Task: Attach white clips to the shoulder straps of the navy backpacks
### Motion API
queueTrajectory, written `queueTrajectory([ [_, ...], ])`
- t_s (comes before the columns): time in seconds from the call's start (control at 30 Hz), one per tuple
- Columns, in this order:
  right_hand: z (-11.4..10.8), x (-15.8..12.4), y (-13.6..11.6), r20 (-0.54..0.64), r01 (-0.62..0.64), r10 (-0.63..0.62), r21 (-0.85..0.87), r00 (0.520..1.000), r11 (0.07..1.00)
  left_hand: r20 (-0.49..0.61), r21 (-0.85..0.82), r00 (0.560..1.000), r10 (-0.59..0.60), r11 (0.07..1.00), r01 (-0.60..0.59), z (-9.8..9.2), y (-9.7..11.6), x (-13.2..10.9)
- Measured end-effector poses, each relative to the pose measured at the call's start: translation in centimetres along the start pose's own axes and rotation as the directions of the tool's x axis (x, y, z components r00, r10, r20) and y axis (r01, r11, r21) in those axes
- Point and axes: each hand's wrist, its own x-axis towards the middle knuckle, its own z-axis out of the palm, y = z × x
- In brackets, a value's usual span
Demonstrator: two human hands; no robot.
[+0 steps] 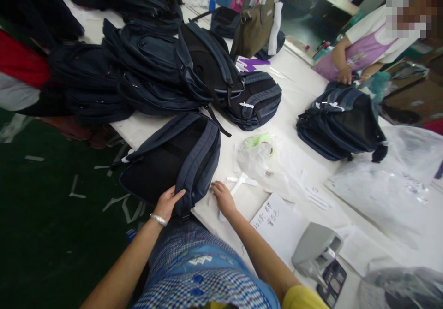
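Observation:
A dark navy backpack (155, 166) lies at the near table edge, its black padded back and blue-grey shoulder straps facing up. My left hand (169, 203) grips its near edge, with the thumb on top of the strap. Just right of the bag, my right hand (224, 199) rests low at the table with its fingers stretched toward the bag's side; whether they touch it I cannot tell. White strips (240, 182) lie beyond that hand.
More backpacks (148, 60) are piled behind. Clear plastic bags (277, 163), a handwritten sheet (273, 223) and a grey tape dispenser (316, 249) occupy the table's right part. Across it, a person in a pink apron (363, 53) handles another backpack (339, 120).

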Motion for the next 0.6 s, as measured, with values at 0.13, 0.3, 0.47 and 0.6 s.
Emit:
queueTrajectory([
  [0.13,-0.2,0.7,0.7,0.089,0.026,-0.014,-0.135,0.996,0.991,-0.028,-0.051,1.0,-0.002,0.999,0.001,0.4,0.1,-0.4],
  [0.3,-3.1,0.7,0.0,0.09,-0.081,0.076,0.049,0.993,0.995,0.02,-0.069,1.0,0.004,0.998,-0.003,0.7,0.5,-0.5],
  [0.47,-2.5,1.7,-3.4,0.128,-0.4,0.388,0.475,0.913,0.784,0.043,-0.042,0.999,0.03,0.999,-0.028,0.8,0.6,-0.8],
  [0.6,-0.9,3.7,-6.0,0.148,-0.355,0.324,0.46,0.934,0.814,0.085,-0.002,0.994,0.063,0.998,-0.063,1.2,0.9,-1.4],
])
